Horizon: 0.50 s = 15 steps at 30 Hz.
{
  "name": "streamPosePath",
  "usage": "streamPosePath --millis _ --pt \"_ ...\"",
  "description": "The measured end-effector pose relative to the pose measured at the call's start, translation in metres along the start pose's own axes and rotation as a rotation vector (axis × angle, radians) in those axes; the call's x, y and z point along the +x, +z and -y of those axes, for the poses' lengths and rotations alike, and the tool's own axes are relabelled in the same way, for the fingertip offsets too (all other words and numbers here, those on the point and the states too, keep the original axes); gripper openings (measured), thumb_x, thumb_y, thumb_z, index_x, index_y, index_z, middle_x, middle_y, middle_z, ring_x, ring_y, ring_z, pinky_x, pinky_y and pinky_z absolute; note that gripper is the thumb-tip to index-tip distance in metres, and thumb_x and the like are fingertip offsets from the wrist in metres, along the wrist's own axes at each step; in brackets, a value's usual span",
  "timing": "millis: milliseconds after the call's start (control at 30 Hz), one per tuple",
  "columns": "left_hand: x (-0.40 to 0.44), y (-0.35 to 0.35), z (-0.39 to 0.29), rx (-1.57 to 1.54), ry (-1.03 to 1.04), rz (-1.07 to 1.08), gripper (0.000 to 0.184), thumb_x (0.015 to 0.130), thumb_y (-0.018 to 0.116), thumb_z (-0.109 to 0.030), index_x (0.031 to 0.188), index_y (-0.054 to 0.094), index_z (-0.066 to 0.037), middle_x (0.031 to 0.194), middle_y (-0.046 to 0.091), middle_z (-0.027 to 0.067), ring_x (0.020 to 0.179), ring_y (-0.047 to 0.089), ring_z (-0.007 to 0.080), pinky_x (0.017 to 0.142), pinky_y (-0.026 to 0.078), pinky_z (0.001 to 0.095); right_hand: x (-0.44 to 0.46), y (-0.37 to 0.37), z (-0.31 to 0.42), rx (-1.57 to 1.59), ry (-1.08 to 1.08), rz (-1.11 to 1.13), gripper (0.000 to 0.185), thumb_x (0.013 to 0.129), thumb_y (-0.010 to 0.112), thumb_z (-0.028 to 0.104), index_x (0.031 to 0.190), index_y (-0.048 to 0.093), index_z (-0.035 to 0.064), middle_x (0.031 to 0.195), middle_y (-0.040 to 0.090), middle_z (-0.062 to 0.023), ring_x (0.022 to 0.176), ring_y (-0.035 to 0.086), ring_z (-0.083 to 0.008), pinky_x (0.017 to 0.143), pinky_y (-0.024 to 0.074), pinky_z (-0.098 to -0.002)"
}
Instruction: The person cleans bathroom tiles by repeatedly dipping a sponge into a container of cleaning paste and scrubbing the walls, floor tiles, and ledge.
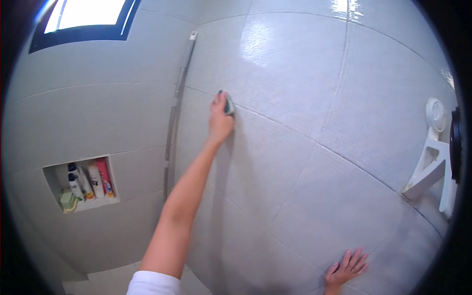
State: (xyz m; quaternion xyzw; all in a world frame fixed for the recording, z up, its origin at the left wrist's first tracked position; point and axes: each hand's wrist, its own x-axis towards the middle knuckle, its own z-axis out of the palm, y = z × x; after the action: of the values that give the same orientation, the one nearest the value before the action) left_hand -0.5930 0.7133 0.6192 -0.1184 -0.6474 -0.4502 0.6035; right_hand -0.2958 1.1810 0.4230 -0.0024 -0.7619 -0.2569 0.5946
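My left hand (221, 118) reaches up the tiled wall (295, 88), its fingers wrapped round a small dark and pale green scrub brush (229, 105). The brush is pressed against the tiles near a horizontal grout line, and the hand covers much of it, so its face is hidden. Low on the same wall, my right hand (348, 268) lies flat with its fingers spread, a ring on one finger. Nothing is in that hand.
A wall niche (81, 208) at the left holds several bottles (93, 179) and a green soap-like block (68, 199). A grey pole (172, 118) stands along the corner. A white bracket (427, 162) juts out at the right. A window (86, 17) is at the upper left.
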Motion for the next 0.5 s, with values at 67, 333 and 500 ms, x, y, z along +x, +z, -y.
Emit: streamPosePath --millis 67,333,500 --pt "0.007 0.004 0.000 -0.007 -0.005 -0.020 0.069 0.067 0.047 0.009 0.135 0.043 -0.004 0.140 0.038 0.0241 0.134 0.029 0.0419 0.112 0.024 0.0423 -0.001 0.000 0.002 -0.015 0.017 0.006 0.051 0.091 0.036 0.026 0.138 0.038 0.0095 0.147 0.033 -0.0179 0.135 0.025 -0.0452 0.108 0.0102 -0.0602" --pt "0.008 0.041 -0.178 -0.086 0.465 0.036 0.061 0.070 0.045 0.011 0.127 0.053 -0.008 0.135 0.048 0.0178 0.130 0.035 0.0418 0.108 0.032 0.0437 -0.006 0.003 0.005 0.031 0.035 0.007 0.051 0.088 0.039 0.024 0.136 0.040 0.0084 0.146 0.033 -0.0187 0.135 0.024 -0.0454 0.108 0.0093 -0.0611" --pt "0.010 0.040 -0.181 -0.022 0.453 0.053 0.059 0.071 0.046 0.011 0.126 0.054 -0.012 0.135 0.049 0.0134 0.129 0.036 0.0437 0.106 0.035 0.0463 -0.005 0.003 0.010 0.102 0.080 -0.011 0.050 0.086 0.041 0.021 0.134 0.041 0.0063 0.145 0.034 -0.0190 0.136 0.024 -0.0446 0.108 0.0087 -0.0609"
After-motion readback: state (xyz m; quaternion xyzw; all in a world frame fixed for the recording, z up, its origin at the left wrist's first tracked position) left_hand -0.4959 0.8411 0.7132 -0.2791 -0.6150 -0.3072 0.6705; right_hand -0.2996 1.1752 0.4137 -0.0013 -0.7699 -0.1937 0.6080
